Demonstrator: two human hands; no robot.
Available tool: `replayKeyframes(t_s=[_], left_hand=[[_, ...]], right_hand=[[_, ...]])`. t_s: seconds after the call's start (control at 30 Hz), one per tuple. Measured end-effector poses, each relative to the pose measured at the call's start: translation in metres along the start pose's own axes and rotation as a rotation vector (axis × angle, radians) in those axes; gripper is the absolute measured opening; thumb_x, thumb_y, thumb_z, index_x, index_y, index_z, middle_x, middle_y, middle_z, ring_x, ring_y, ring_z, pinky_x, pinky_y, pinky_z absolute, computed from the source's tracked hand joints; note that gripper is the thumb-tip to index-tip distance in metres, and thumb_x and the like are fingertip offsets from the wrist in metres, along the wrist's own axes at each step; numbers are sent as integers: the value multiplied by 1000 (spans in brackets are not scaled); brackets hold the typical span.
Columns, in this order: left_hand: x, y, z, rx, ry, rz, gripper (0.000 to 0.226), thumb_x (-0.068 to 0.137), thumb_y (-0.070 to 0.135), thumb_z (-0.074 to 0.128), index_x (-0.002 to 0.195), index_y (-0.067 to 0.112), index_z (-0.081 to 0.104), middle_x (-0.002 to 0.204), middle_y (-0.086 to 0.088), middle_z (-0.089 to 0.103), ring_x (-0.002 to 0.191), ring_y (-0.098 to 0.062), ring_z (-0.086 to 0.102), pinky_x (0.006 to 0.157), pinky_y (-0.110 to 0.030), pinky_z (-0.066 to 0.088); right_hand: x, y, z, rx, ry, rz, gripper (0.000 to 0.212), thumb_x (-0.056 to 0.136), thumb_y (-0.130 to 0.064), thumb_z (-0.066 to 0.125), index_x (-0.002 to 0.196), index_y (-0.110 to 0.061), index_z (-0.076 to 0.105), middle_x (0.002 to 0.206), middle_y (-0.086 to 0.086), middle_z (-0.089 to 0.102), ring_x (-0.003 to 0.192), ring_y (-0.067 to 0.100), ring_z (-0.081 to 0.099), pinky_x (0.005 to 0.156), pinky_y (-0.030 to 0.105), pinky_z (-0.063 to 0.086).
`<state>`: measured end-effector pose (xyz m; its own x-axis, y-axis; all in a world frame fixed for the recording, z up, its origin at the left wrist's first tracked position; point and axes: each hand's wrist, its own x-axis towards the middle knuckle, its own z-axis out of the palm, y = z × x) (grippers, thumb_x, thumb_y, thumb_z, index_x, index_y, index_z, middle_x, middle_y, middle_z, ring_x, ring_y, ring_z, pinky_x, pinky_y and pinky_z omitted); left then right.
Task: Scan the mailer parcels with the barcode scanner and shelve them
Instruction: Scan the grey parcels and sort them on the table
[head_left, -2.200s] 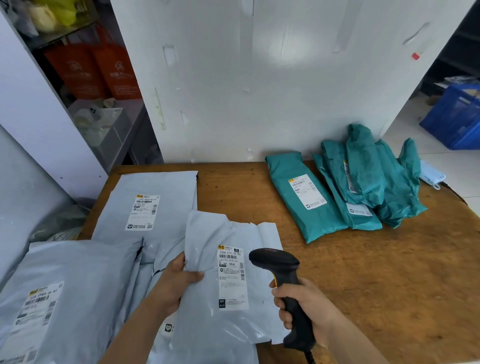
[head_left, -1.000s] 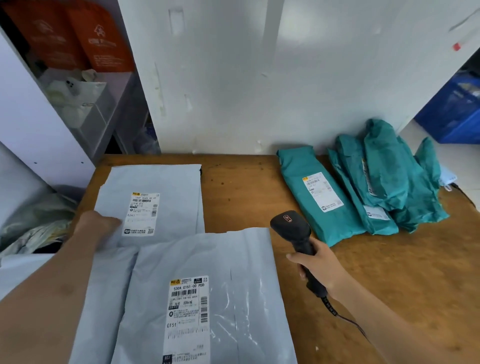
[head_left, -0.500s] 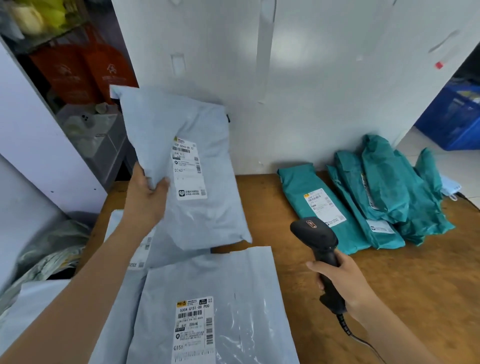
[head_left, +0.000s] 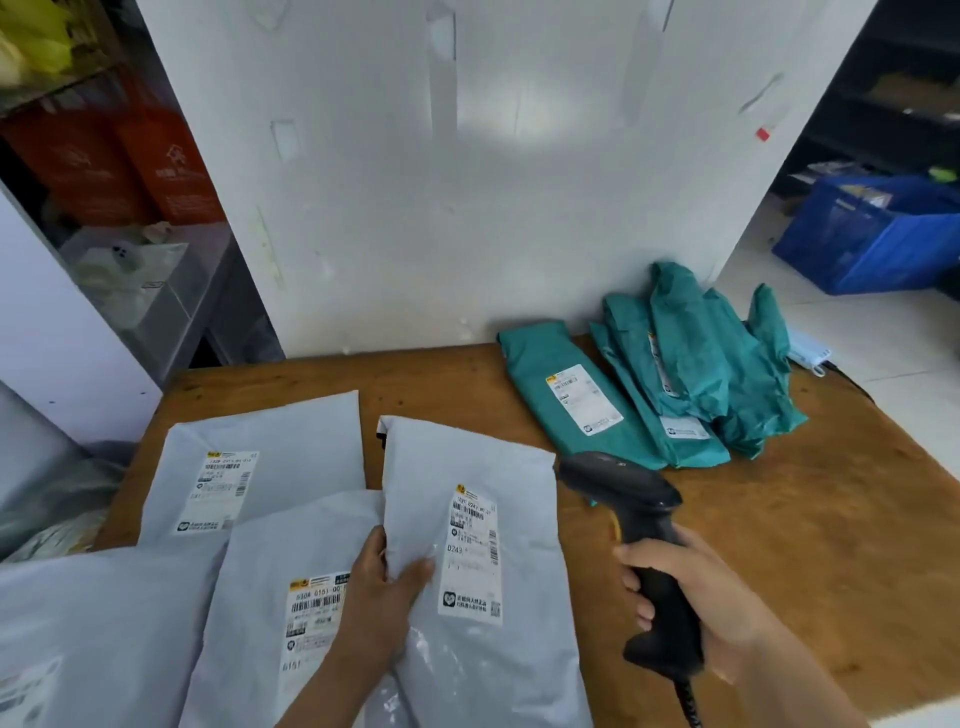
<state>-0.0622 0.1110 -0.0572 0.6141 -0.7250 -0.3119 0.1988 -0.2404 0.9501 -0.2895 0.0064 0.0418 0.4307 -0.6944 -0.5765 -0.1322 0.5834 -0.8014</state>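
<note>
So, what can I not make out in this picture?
Head view only:
- Label of the middle grey mailer: right part hidden by the left hand.
- Scanner cable: cut off by the bottom edge.
- Rear teal parcels: labels mostly covered by overlapping parcels.
- Label small print: blurred.

The brown wooden table top (head_left: 779, 545) carries two groups of parcels. Just left of where the left hand (head_left: 382, 587) grips a grey plastic mailer with a white label (head_left: 478, 654), a second grey mailer (head_left: 270, 587) lies label-up, partly under that hand. Beyond it a third grey mailer (head_left: 280, 441) lies flat, and a fourth grey mailer (head_left: 104, 623) lies farther left, nearer the person. Beyond the right hand (head_left: 696, 592) gripping the black barcode scanner (head_left: 628, 493), one teal plastic mailer (head_left: 550, 415) lies flat, just beside a heap of teal mailers (head_left: 727, 374).
</note>
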Motion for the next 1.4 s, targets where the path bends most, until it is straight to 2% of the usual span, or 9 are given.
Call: replayKeyframes(t_s=[0.1, 0.2, 0.4, 0.53, 0.7, 0.83, 1.07, 1.3, 1.4], left_hand=[[-3, -1, -1, -103, 26, -19, 38, 79, -11, 65, 98, 22, 61, 84, 5, 76, 74, -12, 73, 58, -25, 58], [-2, -2, -1, -141, 54, -6, 38, 79, -13, 64, 100, 18, 62, 87, 0, 75, 74, -18, 73, 56, -26, 58], [-1, -8, 2, -186, 51, 0, 38, 78, -17, 61, 102, 13, 63, 85, -5, 76, 70, -18, 73, 57, -28, 59], [0, -12, -1, -194, 52, 9, 39, 73, -13, 69, 103, 13, 64, 92, -14, 75, 78, -28, 71, 69, -41, 59], [1, -12, 0, -196, 69, 9, 35, 77, -15, 64, 95, 16, 63, 76, 1, 76, 65, -13, 72, 57, -26, 59], [2, -12, -1, -219, 69, -9, 36, 77, -15, 63, 93, 18, 63, 78, -2, 76, 65, -16, 72, 62, -33, 60], [6, -15, -2, -239, 79, -22, 38, 77, -15, 64, 98, 17, 64, 89, -7, 75, 81, -31, 69, 79, -46, 56], [7, -1, -9, -236, 92, 11, 36, 78, -11, 65, 99, 18, 64, 87, 0, 76, 81, -23, 71, 66, -32, 59], [13, 15, -28, -270, 119, 27, 35, 80, -9, 64, 99, 20, 64, 95, -3, 75, 85, -25, 70, 72, -38, 58]], right_hand=[[0, 9, 19, -50, -128, 41, 22, 70, 1, 69, 89, 0, 58, 55, 11, 47, 39, 19, 39, 41, 23, 31], [6, 10, 33, -92, -202, 70, 31, 64, -9, 68, 93, -2, 59, 57, 11, 48, 41, 19, 40, 43, 24, 32], [13, 9, 35, -83, -195, 124, 10, 80, -5, 62, 87, -5, 55, 56, 9, 48, 42, 18, 39, 42, 24, 33], [13, 10, 32, -82, -191, 140, 6, 84, -4, 59, 88, -4, 54, 55, 8, 47, 42, 17, 38, 42, 23, 33], [12, 14, 29, -64, -199, 151, 23, 69, -11, 67, 88, -5, 56, 56, 8, 47, 42, 17, 39, 41, 23, 34], [12, 13, 29, -62, -201, 161, 11, 82, -6, 63, 89, -5, 54, 56, 8, 48, 43, 17, 39, 42, 24, 35], [10, 12, 31, -62, -224, 176, 25, 69, -12, 68, 89, -5, 55, 57, 8, 47, 43, 17, 39, 42, 24, 34], [12, 10, 30, -40, -201, 151, 24, 73, -10, 68, 93, -5, 56, 56, 8, 46, 43, 16, 39, 43, 24, 33], [15, 7, 30, -18, -190, 147, 10, 82, -8, 62, 87, -5, 54, 57, 7, 46, 43, 16, 39, 42, 24, 33]])
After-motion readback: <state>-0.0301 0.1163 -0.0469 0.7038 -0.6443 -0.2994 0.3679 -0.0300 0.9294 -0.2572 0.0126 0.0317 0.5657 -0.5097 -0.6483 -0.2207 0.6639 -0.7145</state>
